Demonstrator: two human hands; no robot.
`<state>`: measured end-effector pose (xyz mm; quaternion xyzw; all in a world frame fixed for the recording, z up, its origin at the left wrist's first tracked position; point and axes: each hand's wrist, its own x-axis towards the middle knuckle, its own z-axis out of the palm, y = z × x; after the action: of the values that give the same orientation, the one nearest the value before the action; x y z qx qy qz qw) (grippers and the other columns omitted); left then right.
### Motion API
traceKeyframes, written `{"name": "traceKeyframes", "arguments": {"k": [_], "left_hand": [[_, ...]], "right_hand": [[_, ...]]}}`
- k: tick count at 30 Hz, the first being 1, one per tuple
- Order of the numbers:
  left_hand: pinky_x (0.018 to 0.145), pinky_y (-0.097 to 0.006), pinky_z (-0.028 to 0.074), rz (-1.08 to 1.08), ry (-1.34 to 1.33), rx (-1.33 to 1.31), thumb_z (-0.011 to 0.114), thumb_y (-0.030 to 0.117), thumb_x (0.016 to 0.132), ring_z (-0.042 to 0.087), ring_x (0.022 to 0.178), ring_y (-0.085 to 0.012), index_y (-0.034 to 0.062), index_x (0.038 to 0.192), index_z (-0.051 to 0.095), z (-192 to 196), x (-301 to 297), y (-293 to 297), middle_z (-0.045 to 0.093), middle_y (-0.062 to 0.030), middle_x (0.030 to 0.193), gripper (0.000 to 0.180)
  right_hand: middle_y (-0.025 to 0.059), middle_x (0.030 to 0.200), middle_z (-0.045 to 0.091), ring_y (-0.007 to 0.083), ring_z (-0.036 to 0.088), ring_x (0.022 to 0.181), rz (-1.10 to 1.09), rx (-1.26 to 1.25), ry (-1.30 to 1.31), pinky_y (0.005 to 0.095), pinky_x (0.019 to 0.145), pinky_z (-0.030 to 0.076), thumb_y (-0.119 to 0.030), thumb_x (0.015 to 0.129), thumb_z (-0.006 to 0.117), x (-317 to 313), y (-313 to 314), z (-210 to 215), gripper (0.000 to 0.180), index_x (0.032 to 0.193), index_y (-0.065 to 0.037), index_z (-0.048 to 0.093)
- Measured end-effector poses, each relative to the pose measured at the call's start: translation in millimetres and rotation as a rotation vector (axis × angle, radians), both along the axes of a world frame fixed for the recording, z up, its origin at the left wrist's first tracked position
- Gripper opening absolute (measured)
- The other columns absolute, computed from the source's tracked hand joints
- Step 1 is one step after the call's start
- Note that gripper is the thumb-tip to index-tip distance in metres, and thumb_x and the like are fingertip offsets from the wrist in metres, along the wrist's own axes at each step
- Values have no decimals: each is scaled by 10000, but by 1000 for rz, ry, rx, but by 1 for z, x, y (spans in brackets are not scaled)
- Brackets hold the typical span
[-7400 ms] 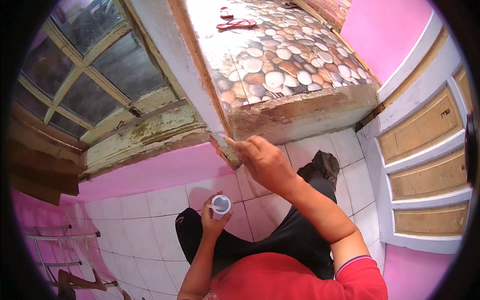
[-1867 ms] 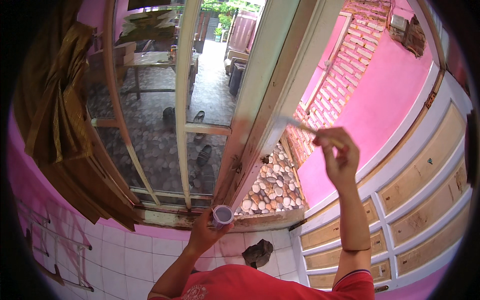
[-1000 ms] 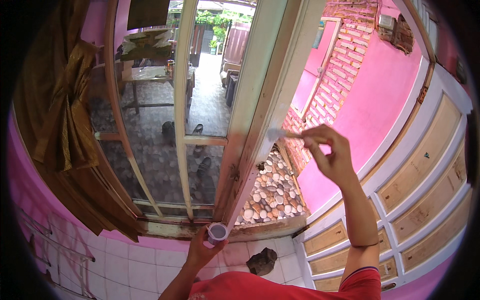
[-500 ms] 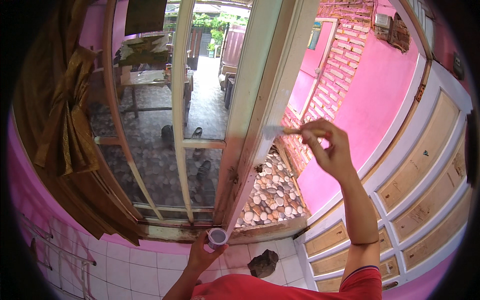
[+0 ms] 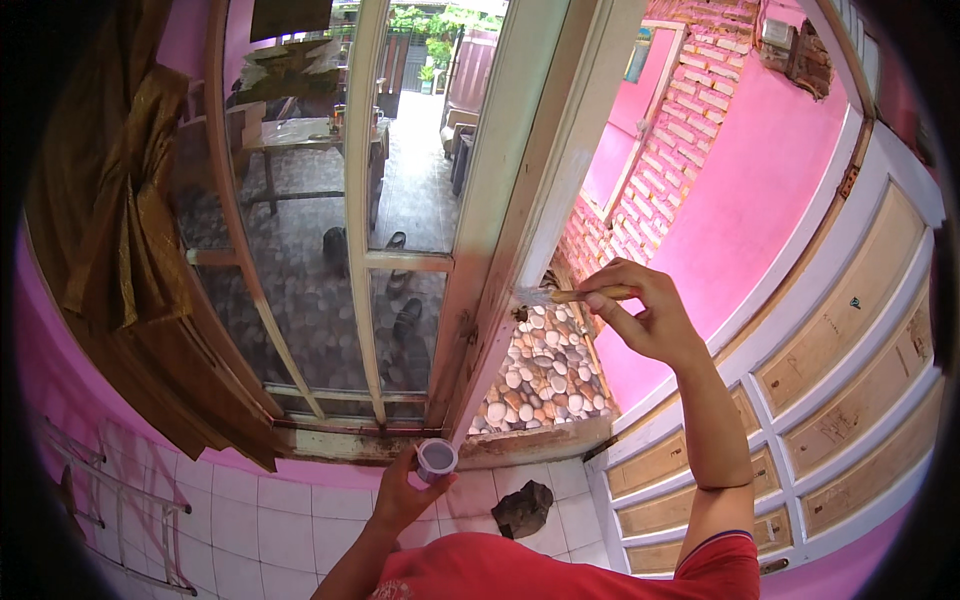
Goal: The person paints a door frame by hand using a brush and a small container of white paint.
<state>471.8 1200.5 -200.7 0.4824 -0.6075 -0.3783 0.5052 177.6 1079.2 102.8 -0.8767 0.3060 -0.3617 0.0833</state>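
My right hand (image 5: 640,308) grips the wooden handle of a paintbrush (image 5: 590,295). Its pale bristles press against the white door frame post (image 5: 545,235), just above a rough hole in the wood. Lower down, my left hand (image 5: 408,492) holds a small white cup (image 5: 437,458) upright near the foot of the post. Greyish-white liquid, like paint, shows inside the cup. Bare reddish-brown wood shows along the side of the post, next to the whiter painted face.
A glazed window (image 5: 357,200) stands left of the post, beside a brown curtain (image 5: 130,220). On the right a panelled door (image 5: 840,370) hangs open. A dark stone-like lump (image 5: 523,510) lies on the tiled floor (image 5: 285,520). A metal rack (image 5: 120,505) stands at the lower left.
My right hand has moved the brush down the post, closer to the hole. My left hand still holds the cup in nearly the same place, and the view has shifted slightly.
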Motion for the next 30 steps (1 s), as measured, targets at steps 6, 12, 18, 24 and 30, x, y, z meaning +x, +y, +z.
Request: {"name": "traceKeyframes", "arguments": {"k": [6, 12, 18, 24, 30], "left_hand": [[882, -360, 549, -16, 8, 16, 897, 264, 808, 708, 1019, -232, 36, 1218, 593, 6, -2, 1, 714, -121, 1100, 558], [888, -362, 542, 9, 11, 32, 894, 251, 807, 702, 1025, -230, 51, 1219, 600, 3, 1, 9, 717, -113, 1089, 545], [900, -363, 540, 2, 32, 93, 898, 235, 801, 700, 1033, -228, 49, 1220, 605, 3, 2, 8, 723, -108, 1080, 545], [912, -366, 535, 25, 73, 115, 899, 249, 805, 699, 1045, -240, 43, 1228, 602, 1, 4, 11, 724, -115, 1088, 557], [862, -363, 548, 25, -5, 68, 899, 229, 796, 712, 991, -232, 32, 1156, 590, -1, 2, 6, 727, -117, 1043, 514]], "right_hand": [[132, 998, 727, 225, 733, 888, -52, -198, -72, 338, 786, 605, -70, 958, 702, -6, -9, 9, 141, 1082, -2, 695], [135, 1017, 722, 226, 730, 893, 35, 37, 80, 326, 765, 584, -80, 968, 688, 8, -5, -4, 120, 1064, -10, 706], [137, 1018, 724, 239, 723, 891, -44, -117, -33, 337, 765, 580, -85, 957, 707, 3, -5, 8, 128, 1056, -4, 703], [144, 981, 731, 219, 713, 876, 28, 80, 102, 315, 777, 578, -51, 940, 721, 10, -10, -8, 151, 1077, 4, 690], [131, 952, 734, 196, 699, 836, -80, -90, -97, 307, 730, 565, -32, 952, 701, 7, 0, 8, 110, 1050, 16, 701]]}}
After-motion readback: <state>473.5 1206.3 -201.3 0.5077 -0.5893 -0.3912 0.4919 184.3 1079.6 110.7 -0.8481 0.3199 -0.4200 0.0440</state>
